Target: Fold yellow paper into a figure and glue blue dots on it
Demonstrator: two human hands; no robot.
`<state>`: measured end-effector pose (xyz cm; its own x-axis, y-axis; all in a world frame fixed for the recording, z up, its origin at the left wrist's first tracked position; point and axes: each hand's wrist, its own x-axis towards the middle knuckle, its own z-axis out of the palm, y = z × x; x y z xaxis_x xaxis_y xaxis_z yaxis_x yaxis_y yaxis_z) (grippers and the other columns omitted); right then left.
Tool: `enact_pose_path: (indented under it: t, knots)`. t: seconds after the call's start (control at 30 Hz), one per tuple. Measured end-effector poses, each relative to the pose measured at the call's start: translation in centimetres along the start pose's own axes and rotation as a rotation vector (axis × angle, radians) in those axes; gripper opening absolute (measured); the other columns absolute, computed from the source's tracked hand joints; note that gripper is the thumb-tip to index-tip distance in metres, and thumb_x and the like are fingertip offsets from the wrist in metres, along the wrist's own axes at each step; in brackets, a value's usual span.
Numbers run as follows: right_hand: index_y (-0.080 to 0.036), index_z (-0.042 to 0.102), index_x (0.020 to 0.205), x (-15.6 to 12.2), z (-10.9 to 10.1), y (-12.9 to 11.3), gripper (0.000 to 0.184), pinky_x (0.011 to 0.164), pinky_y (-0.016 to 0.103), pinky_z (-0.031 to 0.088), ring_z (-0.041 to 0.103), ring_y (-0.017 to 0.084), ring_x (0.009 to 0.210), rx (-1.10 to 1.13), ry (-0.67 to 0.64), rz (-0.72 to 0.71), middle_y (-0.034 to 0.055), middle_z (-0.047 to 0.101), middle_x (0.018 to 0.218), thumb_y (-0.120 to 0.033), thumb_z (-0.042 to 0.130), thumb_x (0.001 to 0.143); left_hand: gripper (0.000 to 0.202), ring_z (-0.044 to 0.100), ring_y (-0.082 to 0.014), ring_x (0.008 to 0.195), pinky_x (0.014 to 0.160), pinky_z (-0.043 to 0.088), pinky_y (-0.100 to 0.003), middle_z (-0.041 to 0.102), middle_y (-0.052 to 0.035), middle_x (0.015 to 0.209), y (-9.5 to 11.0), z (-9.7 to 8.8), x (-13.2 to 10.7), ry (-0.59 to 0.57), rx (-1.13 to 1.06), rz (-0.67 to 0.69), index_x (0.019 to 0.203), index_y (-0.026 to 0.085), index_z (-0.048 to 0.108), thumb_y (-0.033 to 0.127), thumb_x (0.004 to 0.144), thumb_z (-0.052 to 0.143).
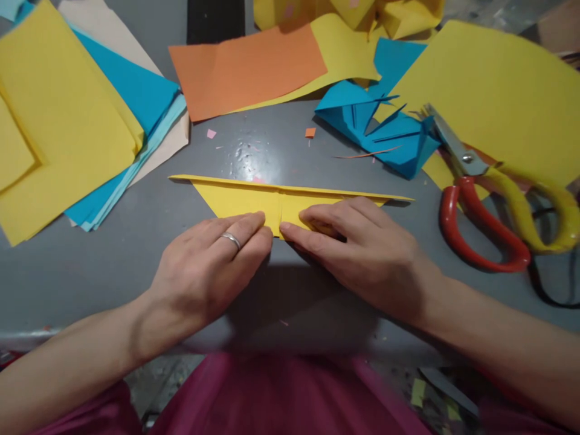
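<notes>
Magenta clothing [281,399] fills the near edge; two bare hands press a folded yellow paper triangle [254,196] flat on a grey table [90,266].

Left hand [212,266], wearing a silver ring [231,240], and right hand [357,248] lie palm-down, fingers together, fingertips on the paper's near point at centre. Red-and-yellow-handled scissors [489,205] lie to the right, cut blue paper [385,127] far right, stacked yellow and blue sheets [67,121] far left.
</notes>
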<state>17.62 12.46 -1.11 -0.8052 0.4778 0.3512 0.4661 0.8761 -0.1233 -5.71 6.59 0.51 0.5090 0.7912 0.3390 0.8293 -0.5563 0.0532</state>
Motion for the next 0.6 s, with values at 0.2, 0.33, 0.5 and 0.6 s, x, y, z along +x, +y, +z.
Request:
enact_pose_path:
  t: [0.2,0.33,0.5,0.6]
  knots:
    - [-0.020,0.069,0.118,0.08,-0.21,0.06,0.026,0.080,0.028,0.052,0.060,0.016,0.087,0.008,-0.013,-0.010,0.0058,0.071,0.102,-0.011,0.054,0.099,0.024,0.077,-0.0174,0.094,0.079,0.059,-0.029,0.079,-0.0019,0.113,0.06,0.32,-0.14,0.026,-0.027,-0.032,0.104,0.019,0.068,0.011,0.100,0.046]
    - [-0.019,0.069,0.119,0.16,-0.29,0.01,0.027,0.082,0.028,0.051,0.060,0.017,0.090,0.002,-0.035,-0.015,0.0062,0.071,0.104,-0.010,0.052,0.099,0.023,0.077,-0.0172,0.093,0.077,0.058,-0.028,0.079,-0.0015,0.111,0.11,0.32,-0.03,0.041,-0.016,-0.031,0.105,0.018,0.069,0.010,0.100,0.048]
    - [-0.020,0.068,0.120,0.11,-0.13,-0.05,0.028,0.082,0.027,0.050,0.059,0.016,0.089,-0.010,-0.032,-0.002,0.0045,0.070,0.104,-0.011,0.051,0.100,0.025,0.076,-0.0169,0.098,0.080,0.057,-0.029,0.079,-0.0003,0.114,0.05,0.35,-0.29,0.021,-0.036,-0.032,0.107,0.020,0.068,0.009,0.100,0.047]
    - [-0.020,0.068,0.121,0.06,-0.15,-0.04,0.027,0.084,0.028,0.049,0.059,0.017,0.090,-0.013,-0.037,-0.010,0.0044,0.070,0.105,-0.012,0.052,0.099,0.026,0.075,-0.0173,0.099,0.082,0.056,-0.030,0.078,-0.0002,0.114,-0.17,0.26,-0.23,-0.046,-0.077,-0.070,0.107,0.023,0.069,0.011,0.100,0.046]
